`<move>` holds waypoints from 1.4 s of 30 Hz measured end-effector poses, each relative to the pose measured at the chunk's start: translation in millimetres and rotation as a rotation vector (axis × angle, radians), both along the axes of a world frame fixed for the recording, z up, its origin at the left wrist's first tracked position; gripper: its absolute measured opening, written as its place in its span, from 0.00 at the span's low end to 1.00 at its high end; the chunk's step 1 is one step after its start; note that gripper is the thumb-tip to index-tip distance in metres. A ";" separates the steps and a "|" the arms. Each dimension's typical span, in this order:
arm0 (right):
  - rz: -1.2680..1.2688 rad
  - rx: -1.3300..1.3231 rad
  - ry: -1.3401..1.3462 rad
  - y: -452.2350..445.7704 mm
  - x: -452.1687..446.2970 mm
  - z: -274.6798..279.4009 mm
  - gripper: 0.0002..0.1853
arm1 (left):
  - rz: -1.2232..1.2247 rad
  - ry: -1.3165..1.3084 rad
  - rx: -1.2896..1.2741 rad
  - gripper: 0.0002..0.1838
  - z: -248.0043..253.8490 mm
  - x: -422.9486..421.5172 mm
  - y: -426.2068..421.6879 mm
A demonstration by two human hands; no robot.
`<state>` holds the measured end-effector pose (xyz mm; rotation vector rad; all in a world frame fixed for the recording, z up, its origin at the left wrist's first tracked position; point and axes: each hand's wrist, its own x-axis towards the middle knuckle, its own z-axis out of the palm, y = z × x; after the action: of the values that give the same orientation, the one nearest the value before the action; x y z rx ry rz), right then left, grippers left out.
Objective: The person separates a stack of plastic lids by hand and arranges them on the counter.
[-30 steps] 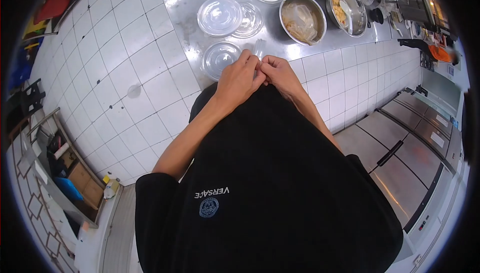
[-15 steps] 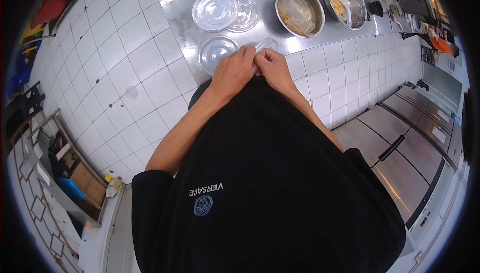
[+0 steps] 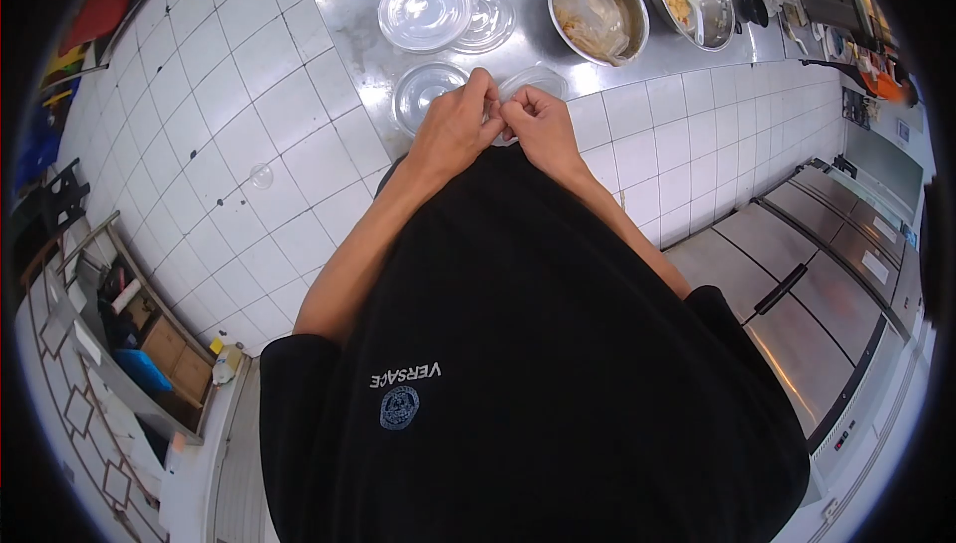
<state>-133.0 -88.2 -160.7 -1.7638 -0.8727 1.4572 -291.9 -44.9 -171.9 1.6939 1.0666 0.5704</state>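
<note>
My left hand (image 3: 453, 133) and my right hand (image 3: 541, 132) meet close to my body at the near edge of the steel counter. Both have their fingers curled in a pinch, fingertips nearly touching. A bit of something clear shows between them, too small to name. Just beyond my fingers is a clear plastic piece (image 3: 541, 79), rounded at its far edge; I cannot tell whether it is held. Beside my left hand lies a round clear plastic lid (image 3: 423, 93) on the counter. Farther back are another clear lid (image 3: 425, 11) and one partly under it (image 3: 490, 19).
A steel bowl (image 3: 555, 27) holding clear plastic film and some food stands on the counter (image 3: 647, 57). To its right, another steel bowl (image 3: 730, 20) contains yellowish food and a white spoon (image 3: 696, 17). Steel refrigerator doors (image 3: 767, 264) are at right. A person in orange (image 3: 881, 85) is far right.
My hands have shifted slightly, with the left fingers rising and the fingertips parting a little. More of the clear plastic piece beyond them now shows.
</note>
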 end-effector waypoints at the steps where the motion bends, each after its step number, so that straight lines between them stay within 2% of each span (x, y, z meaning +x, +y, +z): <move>1: 0.003 -0.004 -0.010 -0.4 0.7 -0.1 0.09 | 0.006 -0.012 -0.024 0.15 0.2 0.1 0.2; 13: 0.044 0.008 0.000 -5.9 11.3 -15.5 0.10 | 0.005 -0.121 -0.202 0.10 1.2 -1.5 7.0; 26: 0.098 0.044 0.025 -9.6 18.8 -13.7 0.09 | -0.009 -0.216 -0.214 0.11 -11.0 -6.3 7.3; 32: 0.010 0.036 -0.118 -19.3 11.6 -3.8 0.13 | -0.011 -0.209 -0.261 0.09 -2.5 -5.7 6.1; 38: 0.152 -0.082 -0.389 -11.4 3.7 28.9 0.14 | -0.015 -0.173 -0.185 0.11 2.7 -3.0 -0.5; 42: 0.133 -0.120 -0.312 -16.3 9.1 17.2 0.13 | -0.016 -0.084 -0.094 0.11 13.8 1.7 -5.8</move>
<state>-124.0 -104.4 -143.6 -2.0951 -1.0985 1.3614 -290.3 -50.7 -158.0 1.5817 1.0036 0.5674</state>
